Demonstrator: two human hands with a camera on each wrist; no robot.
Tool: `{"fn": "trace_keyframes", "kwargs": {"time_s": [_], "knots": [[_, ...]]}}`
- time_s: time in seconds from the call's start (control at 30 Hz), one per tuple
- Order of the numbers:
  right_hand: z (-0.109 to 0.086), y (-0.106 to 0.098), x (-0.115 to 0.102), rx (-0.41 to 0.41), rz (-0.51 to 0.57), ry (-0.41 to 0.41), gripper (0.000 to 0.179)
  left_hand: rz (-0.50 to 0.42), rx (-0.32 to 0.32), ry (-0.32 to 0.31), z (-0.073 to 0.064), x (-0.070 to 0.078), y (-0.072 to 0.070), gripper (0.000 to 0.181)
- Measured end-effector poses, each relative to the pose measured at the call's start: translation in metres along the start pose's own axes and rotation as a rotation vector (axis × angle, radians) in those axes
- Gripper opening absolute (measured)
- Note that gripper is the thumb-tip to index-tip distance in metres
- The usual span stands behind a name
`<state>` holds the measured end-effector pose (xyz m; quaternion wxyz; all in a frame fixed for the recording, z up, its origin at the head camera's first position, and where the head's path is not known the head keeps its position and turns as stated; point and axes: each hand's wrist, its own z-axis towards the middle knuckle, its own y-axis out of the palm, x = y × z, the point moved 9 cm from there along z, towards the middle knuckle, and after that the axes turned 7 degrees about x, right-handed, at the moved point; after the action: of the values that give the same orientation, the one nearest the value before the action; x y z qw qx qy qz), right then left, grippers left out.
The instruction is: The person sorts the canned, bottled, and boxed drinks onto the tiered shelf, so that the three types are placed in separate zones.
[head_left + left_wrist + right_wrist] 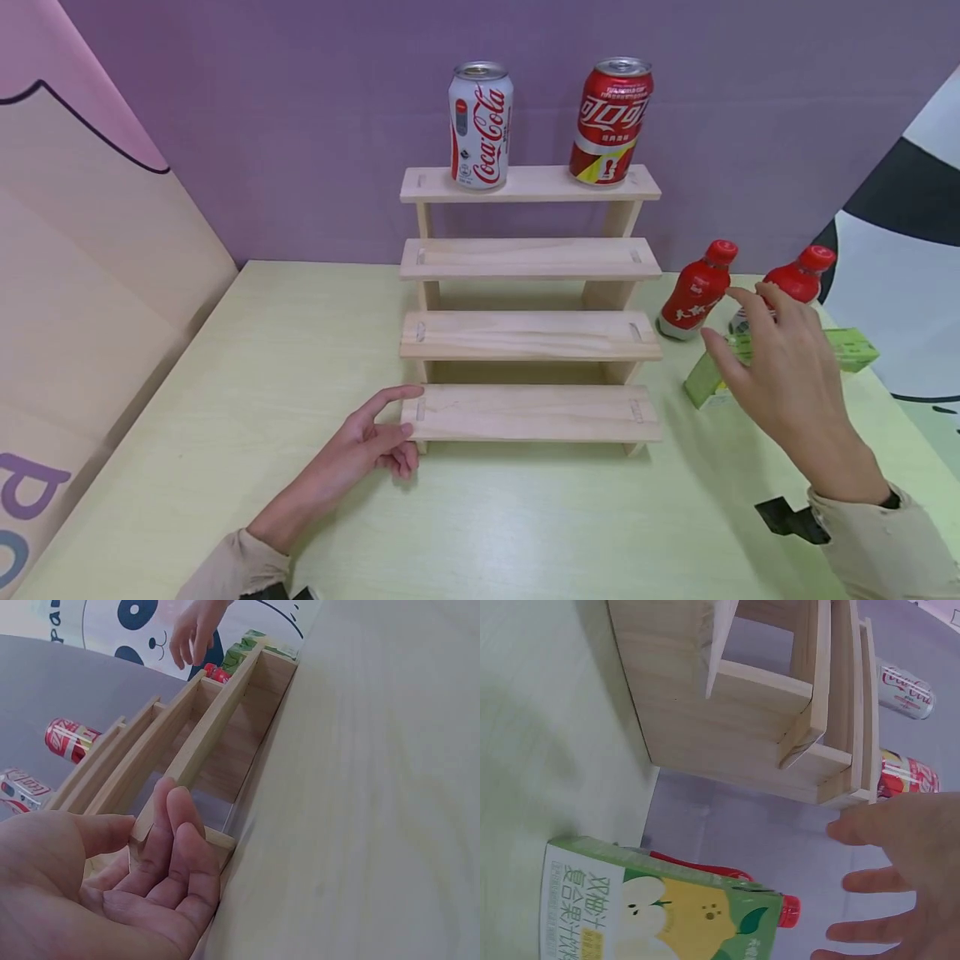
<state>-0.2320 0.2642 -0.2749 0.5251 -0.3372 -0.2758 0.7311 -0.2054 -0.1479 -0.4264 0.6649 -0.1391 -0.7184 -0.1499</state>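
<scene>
the left hand (367, 442) has thumb and fingers clamped on the near left corner of the wooden stand (531, 335), at the end of its lowest shelf (531, 414); the index finger reaches over the upper face, while the other fingers curl in by the end of the board; the right hand (787, 379) hangs above the right side of the tabletop (330, 333), its fingers apart and slightly bent, thumb held away from the rest; below it is a green juice carton (690, 907), partly hidden by the hand in the head view, its printed fruit plain in the right wrist view; just beyond the carton are two red-capped bottles, the left one (693, 290) showing almost whole, the right one (797, 279) partly behind the fingertips; the stand is in the middle of the tabletop, its four shelves rising like stairs toward the back; on the top shelf (540, 185) a silver can (482, 125) stands upright left of centre, and a red can (611, 121) stands upright near the right end, well apart from it; behind everything is a purple backdrop (322, 125), with a panda-patterned panel (896, 283) at the right; both arms wear beige sleeves (885, 542).
</scene>
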Motion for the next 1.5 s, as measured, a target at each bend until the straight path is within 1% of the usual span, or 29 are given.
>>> {"fn": "trace_keyframes", "kwargs": {"time_s": [0.23, 0.53, 0.7, 0.77, 0.93, 1.0, 1.17, 1.23, 1.37, 1.4, 1.5], "knots": [[-0.005, 0.01, 0.019, -0.097, -0.022, 0.072, 0.054, 0.017, -0.012, 0.001, -0.002, -0.001, 0.002, 0.048], [-0.007, 0.022, 0.032, -0.163, -0.018, 0.123, 0.052, 0.021, -0.01, 0.013, 0.0, 0.0, 0.001, 0.048], [-0.007, 0.019, 0.033, -0.128, -0.005, 0.116, 0.049, 0.02, -0.005, 0.015, -0.001, 0.0, 0.003, 0.048], [-0.007, 0.017, 0.033, -0.103, -0.009, 0.096, 0.045, 0.022, -0.005, 0.015, -0.001, 0.001, 0.003, 0.048], [-0.007, 0.019, 0.032, -0.108, -0.03, 0.065, 0.04, 0.024, -0.002, 0.017, -0.001, 0.001, 0.002, 0.047], [-0.008, 0.024, 0.03, -0.131, -0.049, 0.057, 0.042, 0.026, -0.002, 0.018, -0.001, 0.001, 0.002, 0.047], [-0.011, 0.037, 0.028, -0.174, -0.084, 0.048, 0.057, 0.027, -0.004, 0.021, -0.001, 0.0, 0.002, 0.047], [-0.012, 0.038, 0.029, -0.172, -0.076, 0.06, 0.059, 0.025, -0.007, 0.021, -0.001, 0.0, 0.003, 0.048], [-0.015, 0.04, 0.033, -0.172, -0.059, 0.098, 0.058, 0.025, -0.008, 0.019, 0.0, -0.001, 0.003, 0.049], [-0.015, 0.042, 0.034, -0.184, -0.055, 0.109, 0.06, 0.025, -0.007, 0.02, 0.0, -0.001, 0.003, 0.049], [-0.016, 0.05, 0.035, -0.204, -0.051, 0.105, 0.069, 0.025, -0.005, 0.022, 0.0, -0.001, 0.003, 0.049]]}}
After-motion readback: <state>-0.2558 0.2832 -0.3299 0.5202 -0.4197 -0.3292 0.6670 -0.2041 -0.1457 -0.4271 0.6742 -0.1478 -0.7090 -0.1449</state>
